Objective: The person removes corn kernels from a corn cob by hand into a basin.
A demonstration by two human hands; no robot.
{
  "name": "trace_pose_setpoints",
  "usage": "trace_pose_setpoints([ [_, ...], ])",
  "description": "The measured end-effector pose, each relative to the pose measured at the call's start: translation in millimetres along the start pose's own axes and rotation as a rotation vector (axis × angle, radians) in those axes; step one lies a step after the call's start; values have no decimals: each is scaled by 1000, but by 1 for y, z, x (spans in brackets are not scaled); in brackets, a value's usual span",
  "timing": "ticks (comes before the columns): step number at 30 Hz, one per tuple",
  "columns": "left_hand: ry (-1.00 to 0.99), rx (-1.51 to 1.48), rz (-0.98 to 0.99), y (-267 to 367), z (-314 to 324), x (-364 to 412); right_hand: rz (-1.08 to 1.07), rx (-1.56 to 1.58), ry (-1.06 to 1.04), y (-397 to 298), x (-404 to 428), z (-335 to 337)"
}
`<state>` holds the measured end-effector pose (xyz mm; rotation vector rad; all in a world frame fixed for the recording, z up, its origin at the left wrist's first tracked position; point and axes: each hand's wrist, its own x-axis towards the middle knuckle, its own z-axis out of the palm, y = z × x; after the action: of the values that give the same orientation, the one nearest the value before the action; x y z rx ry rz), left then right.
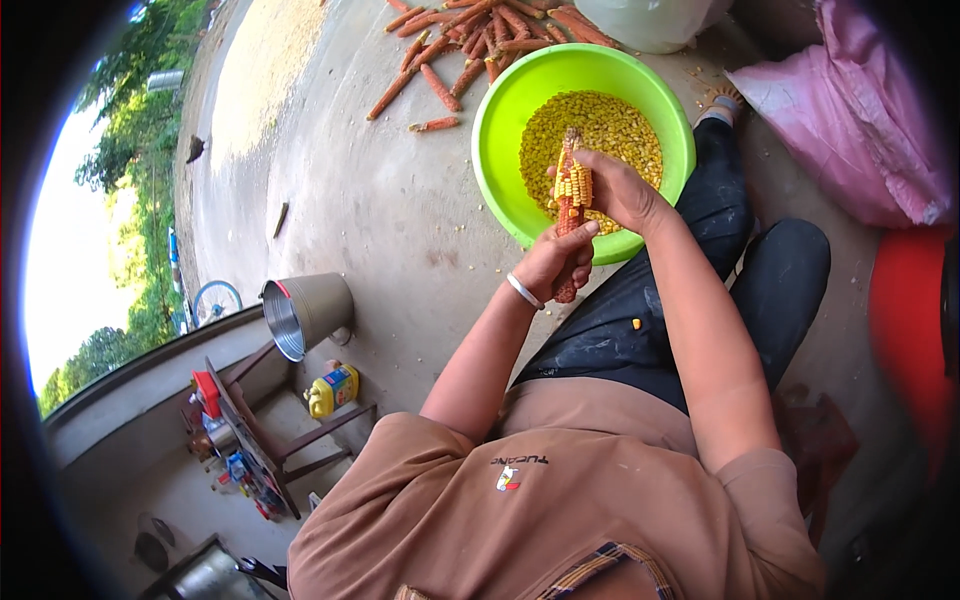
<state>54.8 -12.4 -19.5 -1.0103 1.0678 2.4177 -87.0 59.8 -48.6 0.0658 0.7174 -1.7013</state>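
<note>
My left hand (561, 261), with a white bangle at the wrist, grips the lower, bare red part of a corn cob (574, 182). Yellow kernels still cover much of its upper half. The fingers of my right hand (616, 187) close around that upper half, the thumb pressed on the kernels near the tip. Both hands are over the near part of a bright green plastic basin (491, 150), which holds many loose yellow corn kernels (622, 120). One kernel (637, 324) lies on my dark trouser leg.
Several bare red cobs (480, 37) lie in a heap beyond the basin. A pink woven sack (847, 127) stands at the right, above a red object (907, 300). To the left are a metal bucket (319, 311), a yellow jug (332, 391) and a cluttered wooden table (251, 442). Kernels dot the concrete floor.
</note>
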Motion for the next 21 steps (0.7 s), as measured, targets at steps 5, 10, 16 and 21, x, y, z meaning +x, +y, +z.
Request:
trace_pose_setpoints([
  [5, 76, 129, -6, 1, 20, 5, -95, -301, 90, 10, 3, -18],
  [10, 223, 219, 79, -10, 21, 17, 22, -314, 148, 8, 8, -14],
  [16, 62, 58, 13, 6, 10, 13, 23, -190, -17, 1, 0, -16],
  [21, 254, 276, 77, -7, 23, 17, -91, -441, 122, 10, 4, -15],
])
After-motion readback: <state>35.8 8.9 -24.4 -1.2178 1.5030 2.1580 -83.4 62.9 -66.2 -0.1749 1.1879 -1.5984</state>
